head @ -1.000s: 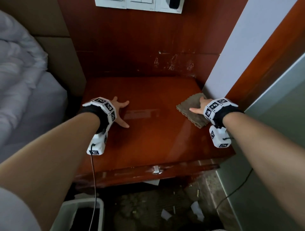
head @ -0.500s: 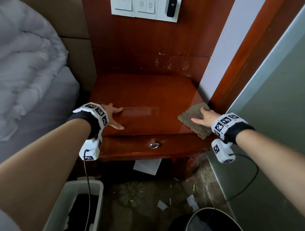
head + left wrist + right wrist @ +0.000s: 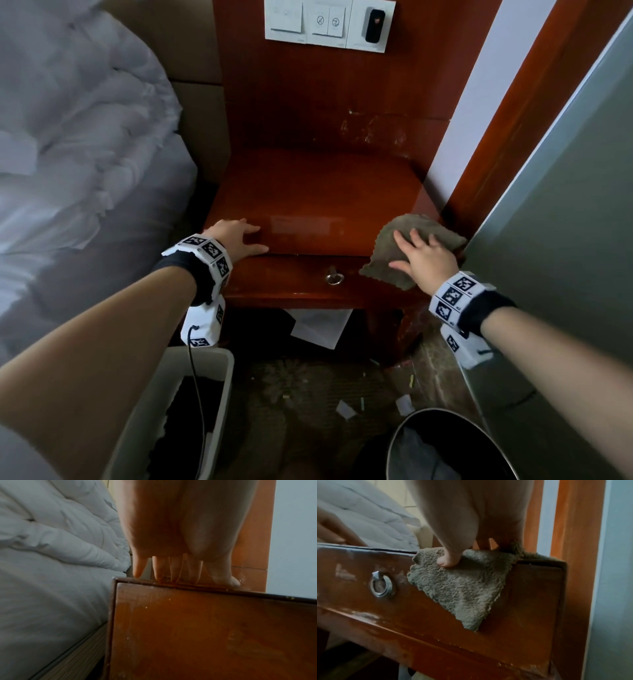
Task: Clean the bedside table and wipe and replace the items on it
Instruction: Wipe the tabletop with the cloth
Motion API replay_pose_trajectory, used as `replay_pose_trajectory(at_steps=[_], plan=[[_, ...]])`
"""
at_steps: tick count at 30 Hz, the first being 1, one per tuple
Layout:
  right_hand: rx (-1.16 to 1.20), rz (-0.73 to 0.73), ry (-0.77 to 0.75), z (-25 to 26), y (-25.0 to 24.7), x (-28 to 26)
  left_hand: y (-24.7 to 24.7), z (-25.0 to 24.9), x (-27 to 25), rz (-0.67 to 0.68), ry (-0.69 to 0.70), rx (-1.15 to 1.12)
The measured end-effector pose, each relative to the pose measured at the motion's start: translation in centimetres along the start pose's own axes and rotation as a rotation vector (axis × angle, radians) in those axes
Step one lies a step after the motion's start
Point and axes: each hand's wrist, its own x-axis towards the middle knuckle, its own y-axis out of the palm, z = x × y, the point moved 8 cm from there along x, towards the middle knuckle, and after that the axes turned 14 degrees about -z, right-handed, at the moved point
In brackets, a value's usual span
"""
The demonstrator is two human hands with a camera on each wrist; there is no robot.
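The red-brown wooden bedside table (image 3: pixel 318 192) has a bare glossy top. My left hand (image 3: pixel 236 238) lies flat on its front left corner, fingers (image 3: pixel 193 569) spread and straight on the top edge. My right hand (image 3: pixel 423 255) presses a grey-brown fluffy cloth (image 3: pixel 394 260) at the front right corner, fingers straight on top. The cloth (image 3: pixel 458 588) droops over the front edge onto the drawer face, with my thumb (image 3: pixel 448 559) on it. A metal ring pull (image 3: pixel 381 586) sits on the drawer (image 3: pixel 294 281).
A bed with a white duvet (image 3: pixel 68 144) is at the left. A white bin (image 3: pixel 205 377) and a round black bin (image 3: pixel 445 442) stand on the littered floor below. A switch panel (image 3: pixel 329 24) is on the wall behind; a door frame (image 3: pixel 507 120) is at the right.
Both hands slid toward the table's front edge. The cloth came with the right hand and now hangs over the front edge. The head view pulled back and tilted down.
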Motion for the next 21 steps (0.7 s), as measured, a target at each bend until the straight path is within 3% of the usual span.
replay_pose_trajectory(at_steps=[11, 21], plan=[[0.095, 0.076, -0.283, 13.4, -3.6, 4.0, -2.4, 4.2, -2.3, -0.129, -0.057, -0.088], [0.137, -0.038, -0.392, 22.9, -5.5, 4.8, -2.4, 7.4, -4.2, -0.282, -0.125, -0.155]])
